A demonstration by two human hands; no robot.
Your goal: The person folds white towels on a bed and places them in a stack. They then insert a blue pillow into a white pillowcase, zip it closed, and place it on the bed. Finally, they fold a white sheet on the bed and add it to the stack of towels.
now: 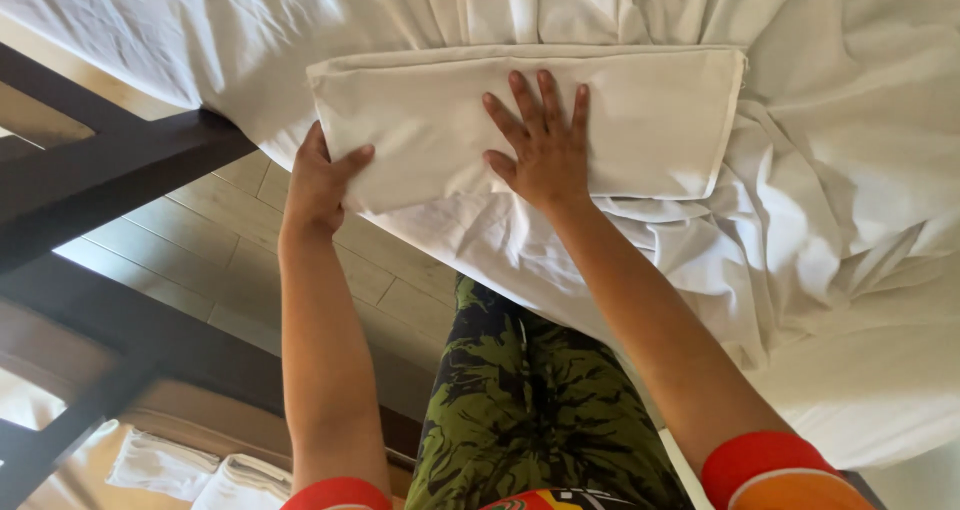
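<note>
I have a flat white pillowcase (560, 120) lying on the rumpled white sheet (850, 190) at the edge of the bed (880, 390), long side across my view. My left hand (318, 182) grips its left end near the lower corner, thumb on top, fingers curled under the cloth out of sight. My right hand (540, 148) is spread flat, palm down, pressing near the middle of the pillowcase, gripping nothing. I judge the fabric light, soft and limp, likely to sag and crease if lifted by one point; not fragile, a bit slippy on the sheet. Best hold looks like the corners or short ends, pinched between thumb and fingers. Whether anything is inside the pillowcase I cannot tell; it looks thin. Below left, a dark wooden frame (120, 170) stands over pale floor tiles (230, 240), and folded white towels (200, 470) sit on a low shelf.
</note>
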